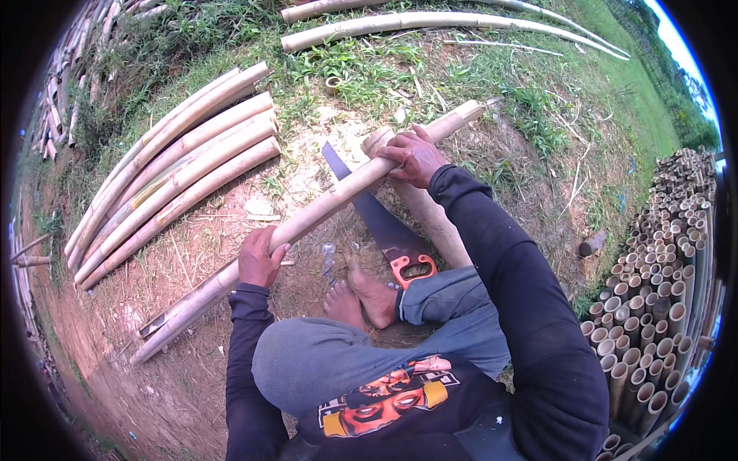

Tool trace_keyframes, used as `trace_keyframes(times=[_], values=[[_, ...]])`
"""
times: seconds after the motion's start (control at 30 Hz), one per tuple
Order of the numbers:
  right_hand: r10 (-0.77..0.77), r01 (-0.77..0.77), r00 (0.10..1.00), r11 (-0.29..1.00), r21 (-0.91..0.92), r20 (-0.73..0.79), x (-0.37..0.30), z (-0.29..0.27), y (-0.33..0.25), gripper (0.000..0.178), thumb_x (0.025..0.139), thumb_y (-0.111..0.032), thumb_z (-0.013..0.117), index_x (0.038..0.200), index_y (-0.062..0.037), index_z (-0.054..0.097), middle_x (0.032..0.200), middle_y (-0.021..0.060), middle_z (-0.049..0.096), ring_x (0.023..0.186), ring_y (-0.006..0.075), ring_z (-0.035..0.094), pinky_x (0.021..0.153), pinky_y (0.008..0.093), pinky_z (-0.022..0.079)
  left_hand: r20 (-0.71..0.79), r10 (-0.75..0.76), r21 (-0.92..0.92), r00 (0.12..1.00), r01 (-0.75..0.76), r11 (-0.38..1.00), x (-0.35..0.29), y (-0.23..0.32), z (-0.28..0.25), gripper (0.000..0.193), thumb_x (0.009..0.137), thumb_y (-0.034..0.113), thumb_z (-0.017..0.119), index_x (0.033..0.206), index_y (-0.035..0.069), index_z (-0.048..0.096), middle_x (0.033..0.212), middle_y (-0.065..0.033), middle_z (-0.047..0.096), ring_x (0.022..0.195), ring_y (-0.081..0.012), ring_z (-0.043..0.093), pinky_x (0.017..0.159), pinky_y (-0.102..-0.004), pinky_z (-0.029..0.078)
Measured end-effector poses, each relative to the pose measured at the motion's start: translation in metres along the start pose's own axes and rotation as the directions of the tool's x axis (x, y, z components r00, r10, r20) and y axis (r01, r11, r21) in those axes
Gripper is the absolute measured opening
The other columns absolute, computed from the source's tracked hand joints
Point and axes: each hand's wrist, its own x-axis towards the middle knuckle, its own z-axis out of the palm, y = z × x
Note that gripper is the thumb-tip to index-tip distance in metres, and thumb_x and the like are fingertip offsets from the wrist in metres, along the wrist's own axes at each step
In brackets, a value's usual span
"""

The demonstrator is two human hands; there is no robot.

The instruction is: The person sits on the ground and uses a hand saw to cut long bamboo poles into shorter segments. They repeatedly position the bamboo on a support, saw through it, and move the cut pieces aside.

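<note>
A long pale bamboo pole (pixel 327 202) lies slantwise in front of me, from the lower left up to the far right. My left hand (pixel 260 257) is closed round its lower part. Further up, my right hand (pixel 415 156) grips it from above. Beyond my left hand, two lengths lie side by side, one showing a hollow, open end; whether they are one split piece I cannot tell. The pole crosses over a thick wooden log (pixel 430 223) near my right hand. Passing under the pole is a hand saw (pixel 382 223) with a dark blade and an orange handle, lying by my bare feet.
Several bamboo poles (pixel 192 157) lie in a row at the left. Two long ones (pixel 400 23) stretch across the grass at the far side. A big stack of cut bamboo (pixel 653 307) stands at the right. A short bamboo ring (pixel 332 84) sits on the grass.
</note>
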Motion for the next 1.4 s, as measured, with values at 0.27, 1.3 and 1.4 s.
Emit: trace_keyframes(times=[0.27,1.3,1.4], values=[[-0.046,0.046,0.999,0.999,-0.014,-0.004,0.004,0.006,0.008,0.053,0.078,-0.026,0.085,0.129,-0.0280,0.073,0.117,-0.0002,0.070,0.125,0.0247,0.063,0.128,0.0573,0.028,0.108,-0.032,0.111,0.994,0.020,0.994,0.017,0.014,0.000,0.066,0.080,0.034,0.091,0.134,0.006,0.065,0.117,-0.0186,0.070,0.111,-0.0384,0.069,0.094,-0.0477,0.057],[0.446,-0.574,0.819,0.621,0.534,0.362,-0.202,0.012,-0.108,0.039,0.085,-0.032,0.073,0.106,0.0012,0.071,0.107,0.0205,0.070,0.102,0.0382,0.069,0.091,0.0475,0.054,0.174,-0.156,0.475,0.972,0.056,0.878,0.030,-0.016,-0.049,0.069,0.076,0.044,0.091,0.126,0.010,0.057,0.102,-0.0204,0.075,0.092,-0.0413,0.076,0.079,-0.0516,0.060],[0.401,-0.634,0.757,0.265,0.726,0.515,-0.241,-0.076,-0.093,0.033,0.088,-0.026,0.071,0.105,0.0028,0.068,0.096,0.0115,0.069,0.083,0.0251,0.068,0.078,0.0390,0.054,0.180,-0.146,0.464,0.973,0.047,0.885,0.029,-0.022,-0.038,0.069,0.077,0.044,0.091,0.126,0.010,0.058,0.104,-0.0203,0.075,0.092,-0.0415,0.076,0.078,-0.0513,0.060]])
